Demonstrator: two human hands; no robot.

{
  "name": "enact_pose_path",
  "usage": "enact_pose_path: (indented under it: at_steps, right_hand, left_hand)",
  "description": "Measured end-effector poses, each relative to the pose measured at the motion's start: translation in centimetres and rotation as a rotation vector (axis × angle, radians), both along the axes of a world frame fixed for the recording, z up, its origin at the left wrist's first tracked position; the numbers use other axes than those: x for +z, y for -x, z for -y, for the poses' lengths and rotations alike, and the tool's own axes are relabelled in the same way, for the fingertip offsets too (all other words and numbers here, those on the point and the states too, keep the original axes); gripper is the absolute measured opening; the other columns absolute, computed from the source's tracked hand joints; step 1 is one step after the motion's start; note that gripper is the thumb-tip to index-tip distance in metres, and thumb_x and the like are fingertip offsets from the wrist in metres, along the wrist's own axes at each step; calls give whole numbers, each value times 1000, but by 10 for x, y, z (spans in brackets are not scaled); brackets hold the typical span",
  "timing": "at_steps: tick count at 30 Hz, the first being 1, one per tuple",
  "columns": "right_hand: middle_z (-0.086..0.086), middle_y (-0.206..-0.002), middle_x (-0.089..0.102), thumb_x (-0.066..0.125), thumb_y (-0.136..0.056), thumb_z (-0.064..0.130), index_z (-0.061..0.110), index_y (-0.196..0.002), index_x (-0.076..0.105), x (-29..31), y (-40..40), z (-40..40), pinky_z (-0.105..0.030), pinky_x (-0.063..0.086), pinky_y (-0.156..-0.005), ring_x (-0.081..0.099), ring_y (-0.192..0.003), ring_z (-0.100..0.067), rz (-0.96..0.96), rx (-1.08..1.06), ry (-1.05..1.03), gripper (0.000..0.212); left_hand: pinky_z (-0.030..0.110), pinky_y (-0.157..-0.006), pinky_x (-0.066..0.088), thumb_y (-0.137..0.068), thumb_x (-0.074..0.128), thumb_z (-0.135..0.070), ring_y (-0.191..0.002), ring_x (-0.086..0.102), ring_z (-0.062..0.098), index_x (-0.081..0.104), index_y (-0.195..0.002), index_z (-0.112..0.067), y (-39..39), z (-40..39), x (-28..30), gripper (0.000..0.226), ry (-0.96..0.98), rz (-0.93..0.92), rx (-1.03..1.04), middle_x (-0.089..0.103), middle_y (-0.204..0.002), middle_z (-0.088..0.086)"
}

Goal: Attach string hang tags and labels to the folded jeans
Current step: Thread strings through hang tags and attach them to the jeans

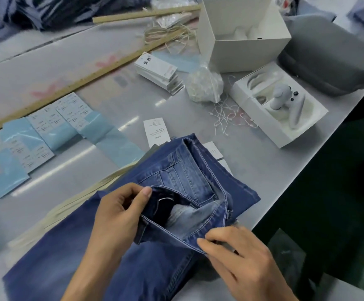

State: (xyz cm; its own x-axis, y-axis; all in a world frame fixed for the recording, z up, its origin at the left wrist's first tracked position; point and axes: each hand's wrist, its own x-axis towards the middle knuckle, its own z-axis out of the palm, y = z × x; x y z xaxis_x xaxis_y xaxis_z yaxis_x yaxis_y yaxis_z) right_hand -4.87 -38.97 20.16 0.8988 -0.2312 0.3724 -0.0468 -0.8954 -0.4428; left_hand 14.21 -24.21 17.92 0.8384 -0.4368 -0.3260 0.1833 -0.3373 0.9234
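We had the folded jeans (176, 192) on the grey counter (116, 105), close to its near right edge, with the waistband turned toward us and pulled open. Our left hand (118, 213) pinched the far rim of the waistband between thumb and curled fingers, its grip clamped on the denim. Our right hand (237, 255) pinched the near rim of the same waistband, its grip likewise closed on the cloth, so the opening gaped between the two hands and showed the pale inside of the jeans.

Just behind the jeans lay a white paper tag (156, 131), partly tucked under the cloth. Further behind the jeans stood a stack of white hang tags (158, 71), and beside it a clear bag of strings (205, 84). Loose white strings (226, 116) were scattered between that bag and the jeans. To the left of the jeans, sheets of labels (46, 127) on blue backing lay in overlapping rows. A long wooden ruler (79, 83) ran diagonally behind those sheets. Behind and right of the jeans sat an open white box (241, 40), and nearer, a white tray (285, 109) holding a pale controller (289, 101).
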Motion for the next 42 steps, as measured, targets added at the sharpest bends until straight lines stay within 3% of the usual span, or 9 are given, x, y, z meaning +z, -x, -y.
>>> enact_pose_path:
  at_steps: [5,9,14,20,23,27,31,38,42]
  right_hand:
    - [12,-93,72,65,-97,36,21,-85,80,6,-3,4,-34,45,-81,62,-83,-16,-48,-92,118,24]
    - [9,-94,73,69,-95,20,20,-89,79,14,-26,-6,-38,46,-98,69,-90,-13,91,-145,111,12]
    - [7,-99,70,76,-90,13,17,-106,75,5,-50,-25,-31,58,-62,68,-73,-15,-42,-186,-141,17]
    - [9,-98,59,75,-88,25,25,-109,70,2,-60,-23,-30,55,-54,61,-62,-13,-115,-212,-125,21]
    - [9,-98,58,72,-89,23,25,-105,69,-2,-64,-27,-33,56,-55,62,-64,-15,-70,-263,-169,16]
    - [7,-100,59,68,-92,23,25,-113,68,-4,-64,-31,-33,56,-56,61,-65,-14,-48,-268,-161,21]
    - [3,-102,59,66,-94,19,25,-120,67,-5,-66,-29,-34,58,-56,62,-66,-17,-36,-236,-85,26]
    - [-6,-89,65,75,-92,10,8,-88,77,-21,-56,-33,-33,54,-60,62,-66,-22,200,-295,-52,5]
    - [-10,-79,66,83,-82,3,4,-78,79,-22,-49,-40,-35,52,-59,62,-66,-25,340,-305,-34,5]
  left_hand:
    - [18,-56,43,-96,68,-32,-60,56,4,70,-85,-28,4,5,12,11,-53,202,-130,68,-70,-6]
    - [25,-61,44,-95,56,-41,-70,60,14,64,-86,-23,14,6,20,22,-30,339,-175,65,-80,-2]
    - [16,-55,43,-100,52,-42,-64,59,10,65,-93,-28,21,3,19,20,-44,315,-89,68,-81,-7]
    - [40,-64,56,-96,50,-46,-73,65,14,65,-93,-29,24,-1,15,23,-6,226,-52,70,-80,-6]
    - [60,-67,58,-92,54,-54,-77,66,33,66,-95,-24,24,-4,15,33,50,132,-44,68,-78,1]
    - [34,-54,47,-95,52,-46,-60,52,15,60,-84,-23,22,-4,16,27,23,219,-55,59,-66,-4]
    - [27,-56,41,-99,53,-42,-59,48,5,56,-79,-23,21,0,16,28,19,228,-45,55,-63,-7]
    - [38,-58,42,-94,51,-43,-63,51,29,55,-76,-19,29,6,25,30,55,226,61,57,-66,10]
    - [18,-48,33,-99,52,-39,-53,40,7,53,-74,-20,40,4,30,32,97,227,109,50,-60,2]
